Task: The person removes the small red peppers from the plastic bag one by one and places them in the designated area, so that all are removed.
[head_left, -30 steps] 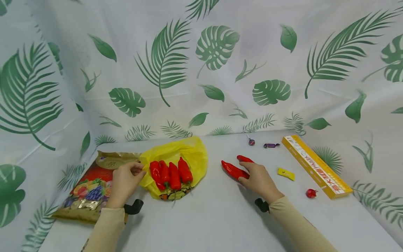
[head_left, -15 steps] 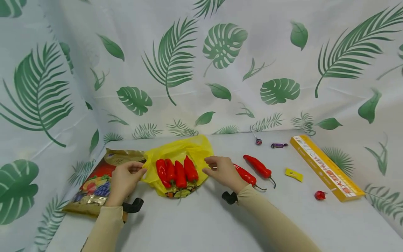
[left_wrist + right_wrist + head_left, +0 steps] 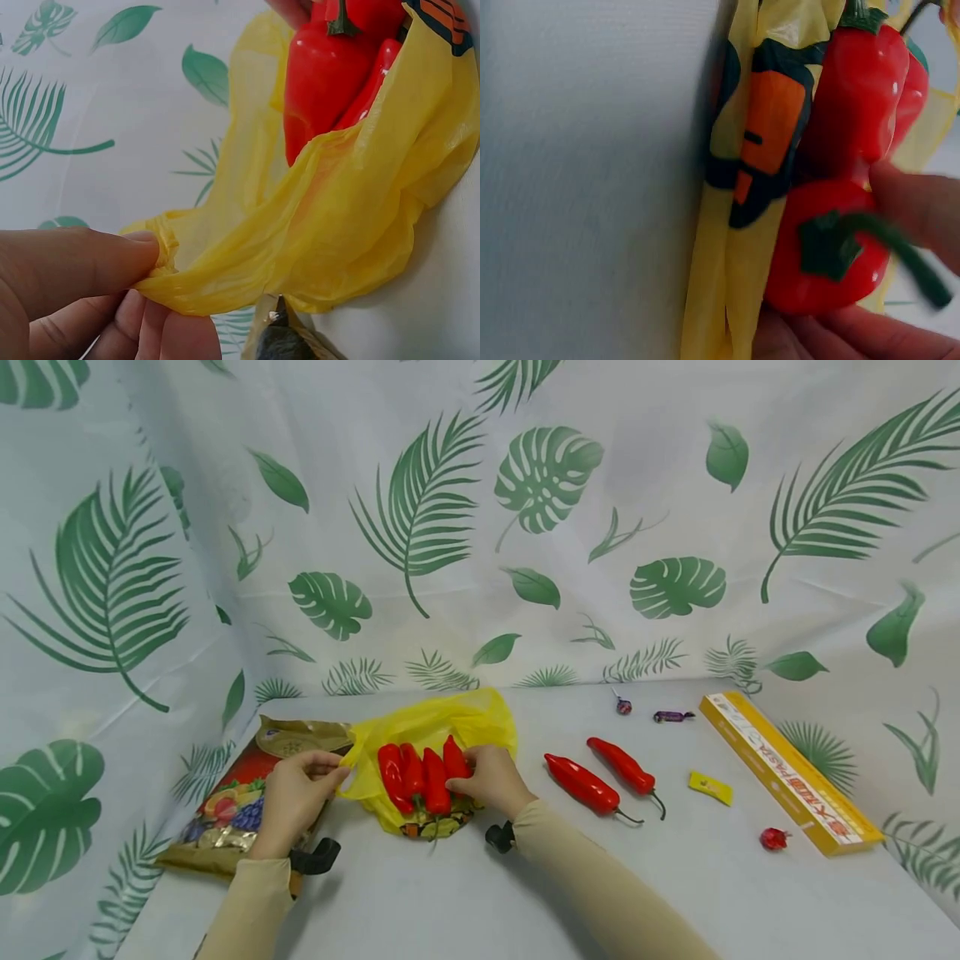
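Observation:
My left hand [image 3: 296, 793] pinches the left edge of a yellow plastic bag [image 3: 480, 706] between thumb and fingers. In the left wrist view, the bag's rim [image 3: 217, 289] is stretched out from that pinch. Several red peppers with green stems lie side by side on the bag, among them a pepper [image 3: 392, 777] at the left. My right hand [image 3: 491, 781] grips the rightmost pepper [image 3: 454, 758], thumb on one side and fingers on the other. Its green stem [image 3: 892, 251] sticks out between them in the right wrist view; part of this pepper is hidden by the hand.
Two red peppers, a nearer one [image 3: 583, 783] and a farther one [image 3: 622, 764], lie right of the bag. Beyond are a lollipop [image 3: 623, 705], wrapped sweets [image 3: 710, 787] and a long yellow pasta box [image 3: 787, 768]. A fruit-printed packet [image 3: 225, 806] lies at the left.
My right hand has left the two peppers on the right and moved left onto the rightmost pepper on the bag. My left hand keeps its pinch. The head view has shifted slightly.

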The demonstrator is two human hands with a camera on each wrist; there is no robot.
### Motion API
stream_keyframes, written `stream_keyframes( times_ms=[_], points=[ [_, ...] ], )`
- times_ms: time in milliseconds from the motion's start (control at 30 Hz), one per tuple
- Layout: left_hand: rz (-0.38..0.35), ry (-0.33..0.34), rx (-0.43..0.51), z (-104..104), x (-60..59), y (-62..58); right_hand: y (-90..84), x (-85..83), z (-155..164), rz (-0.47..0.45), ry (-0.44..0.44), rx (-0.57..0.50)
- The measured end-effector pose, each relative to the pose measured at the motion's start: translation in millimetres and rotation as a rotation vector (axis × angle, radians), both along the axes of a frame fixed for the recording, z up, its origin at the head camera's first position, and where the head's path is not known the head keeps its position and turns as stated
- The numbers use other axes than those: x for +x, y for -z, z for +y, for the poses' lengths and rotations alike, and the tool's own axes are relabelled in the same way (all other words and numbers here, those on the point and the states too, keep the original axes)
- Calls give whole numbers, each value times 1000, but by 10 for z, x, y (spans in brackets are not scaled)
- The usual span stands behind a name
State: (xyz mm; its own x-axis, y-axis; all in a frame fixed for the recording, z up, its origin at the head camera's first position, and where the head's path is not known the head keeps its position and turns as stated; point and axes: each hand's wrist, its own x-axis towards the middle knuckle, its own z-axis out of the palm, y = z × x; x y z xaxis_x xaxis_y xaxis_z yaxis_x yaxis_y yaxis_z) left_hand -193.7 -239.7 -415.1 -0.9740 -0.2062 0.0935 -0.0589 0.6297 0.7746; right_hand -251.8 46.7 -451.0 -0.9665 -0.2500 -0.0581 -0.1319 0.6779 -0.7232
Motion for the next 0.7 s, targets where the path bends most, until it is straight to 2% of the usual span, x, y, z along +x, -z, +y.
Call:
stream_keyframes(
  times_ms=[233, 467, 700],
  points=[
    [-11, 1, 10, 12, 3, 20, 10, 10, -6, -10, 17, 0],
    [-9, 0, -1, 29, -8, 35, -21, 24, 48, -15, 52, -52],
    [-10, -8, -8, 40, -10, 25, -80, 56, 137, 33, 59, -88]
  ],
)
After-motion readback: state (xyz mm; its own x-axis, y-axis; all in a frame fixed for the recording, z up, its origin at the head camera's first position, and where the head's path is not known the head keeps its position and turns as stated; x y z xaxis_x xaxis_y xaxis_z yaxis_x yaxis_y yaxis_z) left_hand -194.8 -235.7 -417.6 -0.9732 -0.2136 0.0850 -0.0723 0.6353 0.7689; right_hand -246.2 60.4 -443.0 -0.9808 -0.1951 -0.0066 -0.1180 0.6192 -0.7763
